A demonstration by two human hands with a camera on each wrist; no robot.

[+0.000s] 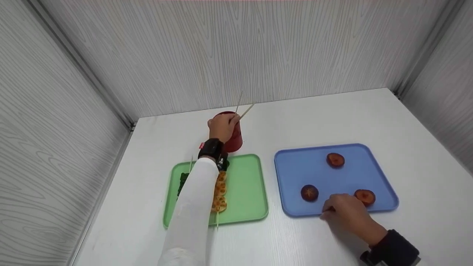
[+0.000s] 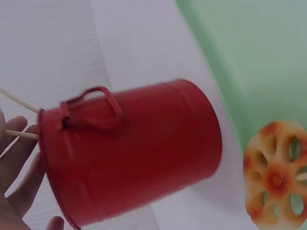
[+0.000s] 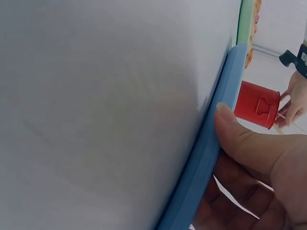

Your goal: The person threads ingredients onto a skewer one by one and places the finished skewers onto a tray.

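At the mouth of a red metal bucket [image 2: 144,148], my left hand [image 1: 222,127] pinches a thin wooden skewer [image 2: 21,134] between thumb and fingers. A second skewer [image 1: 239,101] leans out of the bucket. My right hand [image 1: 347,214] grips the near rim of the blue tray [image 1: 332,177], its thumb [image 3: 235,132] against the outer edge in the right wrist view. On that tray lie a star-cut mushroom cap [image 1: 309,193] and two reddish-brown round pieces, one farther back [image 1: 335,160], the other [image 1: 364,198] beside my right hand.
A green tray [image 1: 245,188] stands left of the blue one, holding skewered lotus root slices [image 1: 220,188] and a skewer of dark green pieces [image 1: 183,179], partly hidden under my left sleeve. Wood-grain panels [image 1: 258,51] border the white table [image 1: 314,118] at the back and sides.
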